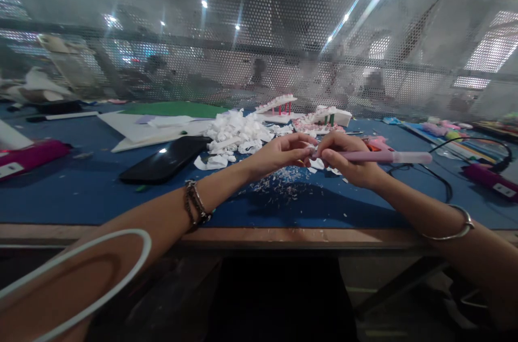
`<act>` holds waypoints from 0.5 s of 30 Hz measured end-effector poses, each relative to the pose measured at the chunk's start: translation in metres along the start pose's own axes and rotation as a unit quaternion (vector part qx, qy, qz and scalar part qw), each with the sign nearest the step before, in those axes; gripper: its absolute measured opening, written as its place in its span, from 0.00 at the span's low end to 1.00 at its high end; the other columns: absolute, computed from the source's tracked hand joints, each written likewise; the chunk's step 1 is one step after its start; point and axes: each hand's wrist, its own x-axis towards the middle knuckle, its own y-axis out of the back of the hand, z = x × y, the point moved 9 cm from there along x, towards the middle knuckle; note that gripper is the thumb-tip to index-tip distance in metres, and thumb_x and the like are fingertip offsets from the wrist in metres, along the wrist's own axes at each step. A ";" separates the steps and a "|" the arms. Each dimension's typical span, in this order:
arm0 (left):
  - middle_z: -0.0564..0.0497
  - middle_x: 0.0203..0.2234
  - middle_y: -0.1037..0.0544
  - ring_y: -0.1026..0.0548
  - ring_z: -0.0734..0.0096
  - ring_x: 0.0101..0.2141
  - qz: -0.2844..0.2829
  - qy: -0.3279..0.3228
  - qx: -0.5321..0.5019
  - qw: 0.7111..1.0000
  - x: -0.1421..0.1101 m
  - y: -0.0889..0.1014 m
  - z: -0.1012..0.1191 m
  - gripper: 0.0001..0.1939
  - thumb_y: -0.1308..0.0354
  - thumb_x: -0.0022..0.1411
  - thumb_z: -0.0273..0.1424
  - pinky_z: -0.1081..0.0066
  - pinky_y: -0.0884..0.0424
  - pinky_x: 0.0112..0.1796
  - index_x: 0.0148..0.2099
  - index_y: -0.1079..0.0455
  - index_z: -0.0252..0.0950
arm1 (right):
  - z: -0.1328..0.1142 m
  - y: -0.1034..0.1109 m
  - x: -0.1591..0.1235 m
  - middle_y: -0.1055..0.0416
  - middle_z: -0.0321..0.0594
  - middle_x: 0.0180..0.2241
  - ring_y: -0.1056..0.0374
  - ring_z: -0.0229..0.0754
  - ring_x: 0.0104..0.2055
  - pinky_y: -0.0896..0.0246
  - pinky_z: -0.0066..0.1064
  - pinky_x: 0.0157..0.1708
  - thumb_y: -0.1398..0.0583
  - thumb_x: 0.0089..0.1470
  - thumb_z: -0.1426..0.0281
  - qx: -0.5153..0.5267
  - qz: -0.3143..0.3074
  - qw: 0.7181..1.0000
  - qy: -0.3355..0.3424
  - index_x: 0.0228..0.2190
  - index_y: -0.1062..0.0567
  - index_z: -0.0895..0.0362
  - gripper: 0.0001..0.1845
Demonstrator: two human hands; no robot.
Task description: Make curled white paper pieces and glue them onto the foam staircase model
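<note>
My right hand (350,161) is closed around a pink pen-shaped tool (388,157) whose tip points left toward my left hand. My left hand (283,153) pinches a small white piece (311,151) at the tool's tip; the piece is too small to name. Both hands hover above the blue mat (101,196), over a scatter of tiny white shavings (283,183). A pile of white paper scraps (237,134) lies just behind my left hand.
A black phone (165,161) lies left of the scraps, with white sheets (154,129) and a green sheet (174,109) behind. Small white models (307,113) stand at the back. Magenta boxes (30,156) (489,180) and a black cable (445,180) flank the mat. A perforated screen (259,34) backs the table.
</note>
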 end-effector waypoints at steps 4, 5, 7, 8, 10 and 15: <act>0.53 0.30 0.26 0.29 0.76 0.32 -0.001 -0.005 0.009 1.000 0.000 0.000 0.000 0.14 0.36 0.51 0.37 0.71 0.35 0.38 0.39 0.29 0.36 | 0.001 0.007 0.000 0.36 0.33 0.23 0.41 0.29 0.24 0.46 0.24 0.25 0.45 0.58 0.62 0.005 0.038 0.999 -0.002 0.27 0.31 0.60 0.14; 0.53 0.31 0.25 0.29 0.76 0.32 -0.004 -0.005 0.008 1.000 0.000 0.000 -0.001 0.14 0.36 0.51 0.37 0.71 0.35 0.38 0.38 0.29 0.36 | 0.002 0.008 0.000 0.36 0.33 0.23 0.41 0.29 0.24 0.46 0.24 0.25 0.45 0.59 0.63 0.008 0.043 0.999 -0.002 0.27 0.31 0.60 0.14; 0.53 0.30 0.25 0.29 0.77 0.32 -0.009 -0.002 0.005 1.000 0.000 -0.002 -0.001 0.13 0.35 0.51 0.37 0.72 0.35 0.38 0.36 0.29 0.35 | 0.001 0.006 0.000 0.36 0.33 0.22 0.41 0.29 0.24 0.46 0.23 0.24 0.45 0.59 0.63 0.015 0.033 0.999 0.003 0.28 0.31 0.60 0.14; 0.54 0.29 0.26 0.29 0.77 0.32 -0.009 0.000 0.003 1.000 0.000 -0.002 -0.001 0.13 0.35 0.51 0.37 0.72 0.35 0.38 0.36 0.29 0.35 | 0.000 0.004 0.000 0.36 0.33 0.22 0.42 0.29 0.24 0.46 0.23 0.24 0.45 0.58 0.63 0.016 0.022 1.000 0.006 0.28 0.31 0.60 0.14; 0.54 0.28 0.26 0.29 0.78 0.31 -0.006 -0.001 0.003 1.000 0.000 -0.001 0.000 0.13 0.35 0.51 0.37 0.73 0.36 0.37 0.35 0.29 0.35 | -0.002 0.001 0.000 0.35 0.33 0.22 0.42 0.29 0.23 0.47 0.23 0.24 0.45 0.58 0.63 0.011 0.004 1.000 0.009 0.28 0.30 0.60 0.14; 0.53 0.29 0.25 0.31 0.78 0.30 -0.004 -0.014 0.018 1.000 0.001 0.000 0.001 0.13 0.35 0.51 0.36 0.74 0.39 0.33 0.36 0.30 0.35 | 0.000 0.006 0.000 0.36 0.33 0.23 0.41 0.29 0.24 0.46 0.24 0.25 0.46 0.58 0.64 0.006 0.034 0.999 -0.007 0.27 0.31 0.60 0.13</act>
